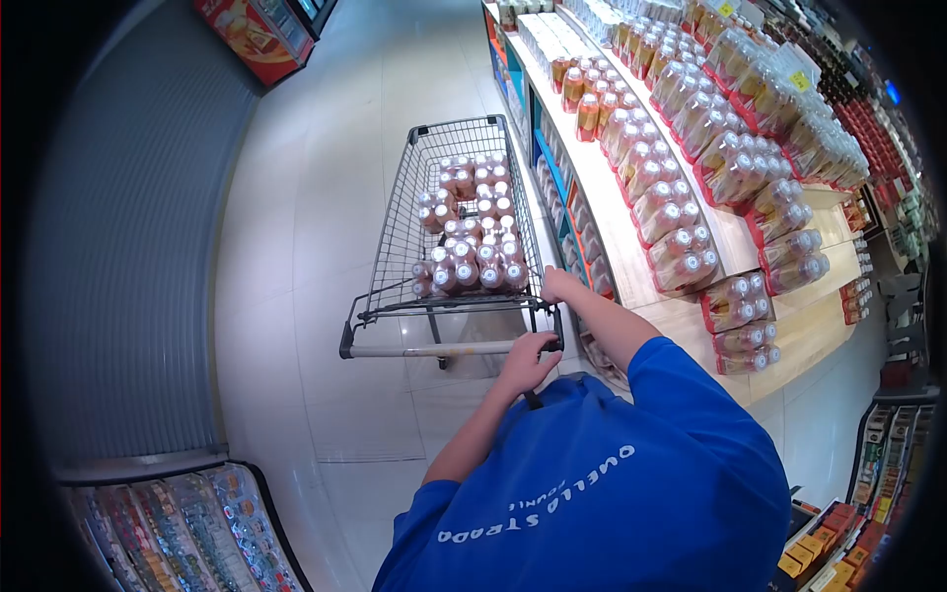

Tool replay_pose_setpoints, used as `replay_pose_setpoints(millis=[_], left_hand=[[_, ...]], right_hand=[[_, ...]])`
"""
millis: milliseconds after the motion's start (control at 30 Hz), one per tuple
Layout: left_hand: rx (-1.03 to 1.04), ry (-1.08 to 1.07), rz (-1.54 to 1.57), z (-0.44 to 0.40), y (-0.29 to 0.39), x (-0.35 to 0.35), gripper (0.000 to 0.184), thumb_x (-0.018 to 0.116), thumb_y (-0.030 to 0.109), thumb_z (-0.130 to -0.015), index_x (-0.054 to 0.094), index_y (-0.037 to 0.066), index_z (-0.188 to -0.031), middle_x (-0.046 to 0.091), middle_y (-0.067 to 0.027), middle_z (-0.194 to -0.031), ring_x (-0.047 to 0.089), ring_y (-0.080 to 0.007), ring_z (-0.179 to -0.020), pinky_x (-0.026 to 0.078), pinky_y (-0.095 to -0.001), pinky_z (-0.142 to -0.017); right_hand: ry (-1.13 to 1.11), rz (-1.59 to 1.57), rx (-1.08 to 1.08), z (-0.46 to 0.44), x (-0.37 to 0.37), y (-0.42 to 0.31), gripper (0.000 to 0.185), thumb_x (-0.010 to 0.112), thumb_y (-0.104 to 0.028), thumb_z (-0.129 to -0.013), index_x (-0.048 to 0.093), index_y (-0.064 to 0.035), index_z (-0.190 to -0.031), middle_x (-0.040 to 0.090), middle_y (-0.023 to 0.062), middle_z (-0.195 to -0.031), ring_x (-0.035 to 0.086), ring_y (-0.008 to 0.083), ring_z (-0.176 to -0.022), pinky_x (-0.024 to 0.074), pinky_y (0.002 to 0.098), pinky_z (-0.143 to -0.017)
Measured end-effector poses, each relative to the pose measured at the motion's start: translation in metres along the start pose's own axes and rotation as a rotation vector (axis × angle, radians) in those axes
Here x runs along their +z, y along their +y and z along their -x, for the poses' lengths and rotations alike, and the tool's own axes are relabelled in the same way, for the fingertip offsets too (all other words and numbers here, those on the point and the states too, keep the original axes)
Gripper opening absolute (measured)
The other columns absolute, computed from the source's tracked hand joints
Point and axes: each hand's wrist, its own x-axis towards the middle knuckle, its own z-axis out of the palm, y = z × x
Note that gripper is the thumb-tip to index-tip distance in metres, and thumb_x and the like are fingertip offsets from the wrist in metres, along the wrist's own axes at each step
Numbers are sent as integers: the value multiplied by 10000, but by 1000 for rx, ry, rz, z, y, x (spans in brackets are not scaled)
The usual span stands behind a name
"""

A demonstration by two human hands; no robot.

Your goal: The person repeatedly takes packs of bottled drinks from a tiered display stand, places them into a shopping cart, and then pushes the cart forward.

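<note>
A wire shopping cart stands on the floor ahead of me, holding several shrink-wrapped packs of white-capped bottles. My left hand is wrapped round the right end of the cart's handlebar. Farther forward, my right hand is closed on the cart's rear right side, near the corner of the basket. Its fingertips are partly hidden by the hand and the frame. Both forearms come out of blue sleeves.
At the right, a stepped wooden display carries many bottle packs. A grey shutter wall runs along the left. A red cooler stands far ahead; an open chiller is at the lower left, and boxed goods at the lower right.
</note>
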Motion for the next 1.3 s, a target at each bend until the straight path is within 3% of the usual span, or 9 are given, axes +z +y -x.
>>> replay_pose_setpoints(millis=[100, 133, 200, 400, 600, 800, 933, 1033, 1300], left_hand=[[-59, 30, 320, 4, -21, -12, 364, 727, 226, -914, 675, 26, -1213, 695, -183, -1168, 658, -367, -1116, 499, -423, -1026], [-180, -7, 379, 6, -4, -33, 286, 685, 174, -929, 689, 39, -1181, 681, -162, -1270, 608, -356, -1251, 405, -462, -1143], [-57, 160, 136, 3, -17, -56, 260, 694, 162, -909, 691, 41, -1139, 686, -159, -1233, 598, -360, -1257, 415, -462, -1128], [-53, 297, -537, -50, -62, -166, 266, 679, 266, -922, 704, 37, -1056, 708, -168, -1088, 629, -357, -1139, 448, -498, -1046], [-593, -87, -882, -128, -97, -197, 616, 401, 528, -1019, 779, 42, -1028, 752, -214, -977, 724, -383, -936, 513, -479, -926], [-701, -328, -890, -199, -96, -209, 646, 377, 577, -966, 797, 94, -1057, 773, -167, -1052, 736, -356, -1010, 550, -489, -878], [-755, -455, -869, -244, -100, -213, 611, 391, 567, -931, 793, 145, -1115, 780, -124, -1052, 739, -328, -1007, 550, -470, -901], [-798, -519, -830, -275, -125, -211, 600, 404, 563, -915, 788, 160, -1136, 784, -109, -1032, 743, -313, -992, 548, -455, -905], [-916, -680, -631, -352, -128, -220, 557, 417, 527, -923, 767, 125, -1082, 783, -84, -1035, 775, -226, -899, 548, -397, -880]], right_hand=[[186, -162, 59, 21, 9, -7, 604, 590, -189, -929, 409, -10, -1477, 591, 267, -1400, 618, 442, -1260, 506, 547, -1039], [294, -261, 99, 23, 14, -7, 614, 578, -191, -934, 386, -21, -1491, 592, 266, -1397, 623, 440, -1252, 504, 554, -1035], [477, -282, 192, 47, 8, -19, 643, 538, -225, -961, 309, -55, -1538, 624, 244, -1366, 645, 424, -1218, 502, 569, -1017], [353, -372, 242, 11, -13, 2, 401, 552, -330, -1005, 570, -43, -1285, 698, 245, -1224, 662, 422, -1172, 513, 554, -987], [329, -459, 220, -20, -56, 2, 387, 536, -359, -1025, 642, -33, -1205, 690, 246, -1237, 654, 424, -1177, 510, 532, -1007], [261, -714, 264, -68, -79, 17, 372, 597, -326, -1002, 644, -24, -1214, 725, 216, -1157, 691, 372, -1130, 531, 473, -968], [443, -511, 203, -98, -90, 25, 342, 639, -311, -981, 676, -40, -1185, 764, 154, -910, 758, 283, -830, 581, 429, -805], [260, -847, 241, -123, -108, 37, 423, 621, -352, -969, 657, -51, -1264, 699, 241, -1237, 658, 409, -1185, 515, 492, -1025], [344, -995, 335, -164, -153, 47, 488, 727, -397, -898, 685, -97, -1281, 734, 200, -1198, 693, 366, -1141, 534, 456, -997]])
